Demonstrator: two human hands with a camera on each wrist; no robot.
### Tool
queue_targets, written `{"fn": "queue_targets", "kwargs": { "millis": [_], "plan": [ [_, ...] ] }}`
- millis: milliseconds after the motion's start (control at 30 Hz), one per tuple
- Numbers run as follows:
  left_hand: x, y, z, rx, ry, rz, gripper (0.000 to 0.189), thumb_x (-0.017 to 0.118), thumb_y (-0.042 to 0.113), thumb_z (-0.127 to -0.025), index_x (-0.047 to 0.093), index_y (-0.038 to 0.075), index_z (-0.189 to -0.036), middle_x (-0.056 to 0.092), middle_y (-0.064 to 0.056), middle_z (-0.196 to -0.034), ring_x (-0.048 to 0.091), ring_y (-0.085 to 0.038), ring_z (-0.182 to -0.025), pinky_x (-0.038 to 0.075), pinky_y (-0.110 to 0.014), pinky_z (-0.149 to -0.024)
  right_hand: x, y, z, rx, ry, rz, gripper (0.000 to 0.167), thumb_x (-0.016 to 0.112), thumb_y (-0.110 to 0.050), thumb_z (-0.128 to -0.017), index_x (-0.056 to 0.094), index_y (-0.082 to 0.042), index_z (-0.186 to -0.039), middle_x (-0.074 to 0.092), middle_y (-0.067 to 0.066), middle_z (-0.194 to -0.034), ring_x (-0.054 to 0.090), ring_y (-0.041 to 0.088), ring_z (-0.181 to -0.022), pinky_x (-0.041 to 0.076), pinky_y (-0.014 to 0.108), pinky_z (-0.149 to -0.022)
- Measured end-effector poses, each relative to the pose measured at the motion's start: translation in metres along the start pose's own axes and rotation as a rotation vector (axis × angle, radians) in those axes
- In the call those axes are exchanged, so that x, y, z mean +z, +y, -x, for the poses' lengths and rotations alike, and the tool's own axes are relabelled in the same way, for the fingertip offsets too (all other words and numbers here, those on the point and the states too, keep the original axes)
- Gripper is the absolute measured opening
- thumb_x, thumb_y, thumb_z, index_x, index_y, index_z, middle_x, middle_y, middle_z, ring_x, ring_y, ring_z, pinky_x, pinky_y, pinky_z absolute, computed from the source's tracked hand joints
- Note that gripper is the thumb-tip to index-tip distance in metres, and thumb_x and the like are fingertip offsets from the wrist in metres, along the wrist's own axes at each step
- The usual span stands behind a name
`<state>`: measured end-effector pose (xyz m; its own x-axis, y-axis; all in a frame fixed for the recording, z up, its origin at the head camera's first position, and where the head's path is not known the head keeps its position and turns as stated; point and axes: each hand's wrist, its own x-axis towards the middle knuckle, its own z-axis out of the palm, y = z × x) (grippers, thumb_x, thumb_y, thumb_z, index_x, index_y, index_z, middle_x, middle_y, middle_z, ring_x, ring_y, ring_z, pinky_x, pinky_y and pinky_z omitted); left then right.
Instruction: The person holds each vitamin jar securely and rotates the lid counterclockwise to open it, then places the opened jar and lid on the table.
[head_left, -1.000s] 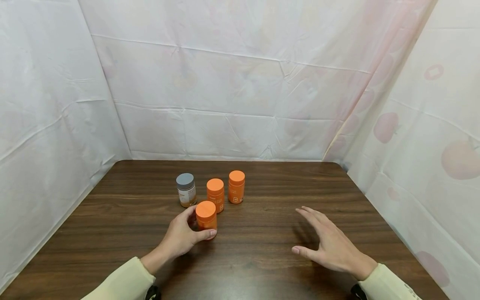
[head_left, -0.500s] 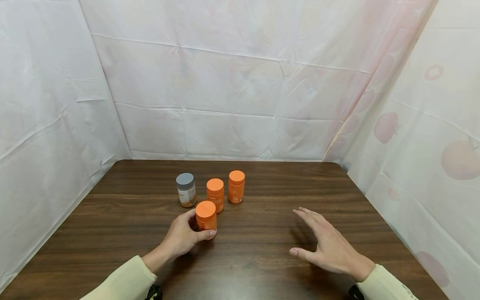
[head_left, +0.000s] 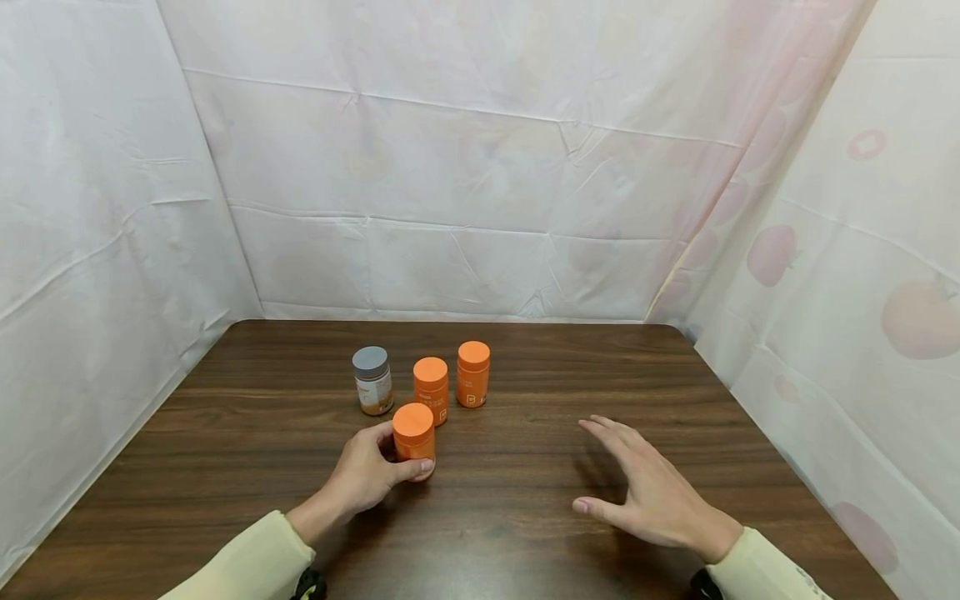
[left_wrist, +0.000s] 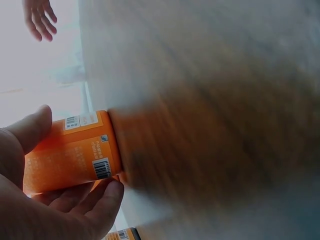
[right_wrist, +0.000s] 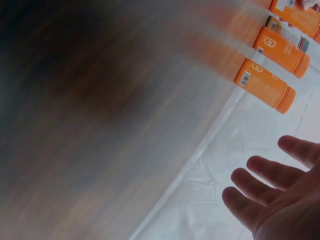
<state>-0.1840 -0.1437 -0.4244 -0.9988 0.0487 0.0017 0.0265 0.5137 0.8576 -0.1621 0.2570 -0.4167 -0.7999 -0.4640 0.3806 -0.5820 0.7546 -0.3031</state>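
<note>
My left hand [head_left: 363, 470] grips an upright orange pill bottle [head_left: 414, 429] with an orange lid, thumb on the near side and fingers round the far side. In the left wrist view, the held bottle [left_wrist: 75, 152] shows its barcode labels and its base close over the table. Just behind it stands a second orange bottle [head_left: 431, 383], partly hidden by the held one. A third orange bottle [head_left: 473, 375] is to the right and farther back. My right hand [head_left: 660, 492] hovers over the right part of the table with fingers spread, holding nothing.
A bottle with a grey lid and white label [head_left: 372, 382] stands left of the orange ones. The dark wooden table [head_left: 540, 375] has white patterned sheets [head_left: 465, 167] hanging behind it and along both sides.
My right hand has drifted slightly left. My left hand and its bottle have barely shifted, a touch to the right; the other bottles stay put.
</note>
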Motion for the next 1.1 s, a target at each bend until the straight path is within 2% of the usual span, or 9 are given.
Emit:
{"fn": "queue_targets", "kwargs": {
  "millis": [333, 533, 833, 1100],
  "plan": [
    [0.001, 0.003, 0.003, 0.020, -0.023, 0.000, 0.059, 0.094, 0.028, -0.075, 0.069, 0.012, -0.126, 0.072, 0.001, -0.111, 0.066, -0.015, -0.101, 0.053, -0.044, -0.093, 0.003, -0.003, -0.003, 0.002, -0.011, -0.003, 0.093, 0.076, -0.066, -0.082, 0.036, -0.030, -0.158, 0.042, 0.001, -0.158, 0.043, 0.027, -0.141, 0.044, 0.058, -0.102],
    [0.002, 0.004, 0.006, 0.058, -0.041, -0.006, 0.064, 0.094, 0.031, -0.075, 0.067, 0.011, -0.130, 0.072, 0.003, -0.111, 0.066, -0.013, -0.101, 0.052, -0.044, -0.093, 0.005, -0.004, -0.006, -0.020, -0.004, 0.003, 0.094, 0.077, -0.065, -0.082, 0.036, -0.029, -0.158, 0.043, 0.003, -0.157, 0.044, 0.028, -0.140, 0.045, 0.057, -0.102],
    [0.004, 0.006, 0.011, 0.129, -0.064, 0.005, 0.056, 0.095, 0.030, -0.074, 0.071, 0.016, -0.122, 0.073, 0.005, -0.107, 0.067, -0.013, -0.098, 0.055, -0.040, -0.088, 0.007, -0.007, -0.006, -0.019, -0.013, -0.004, 0.094, 0.076, -0.066, -0.082, 0.036, -0.028, -0.158, 0.043, 0.003, -0.157, 0.044, 0.026, -0.140, 0.045, 0.057, -0.102],
    [0.005, 0.011, 0.014, 0.179, -0.085, 0.016, 0.055, 0.094, 0.029, -0.074, 0.071, 0.016, -0.122, 0.072, 0.004, -0.109, 0.066, -0.015, -0.097, 0.055, -0.041, -0.085, 0.006, -0.008, -0.007, -0.027, -0.001, -0.010, 0.094, 0.077, -0.065, -0.081, 0.037, -0.028, -0.158, 0.042, 0.001, -0.157, 0.044, 0.025, -0.140, 0.046, 0.056, -0.101]
  ]
}}
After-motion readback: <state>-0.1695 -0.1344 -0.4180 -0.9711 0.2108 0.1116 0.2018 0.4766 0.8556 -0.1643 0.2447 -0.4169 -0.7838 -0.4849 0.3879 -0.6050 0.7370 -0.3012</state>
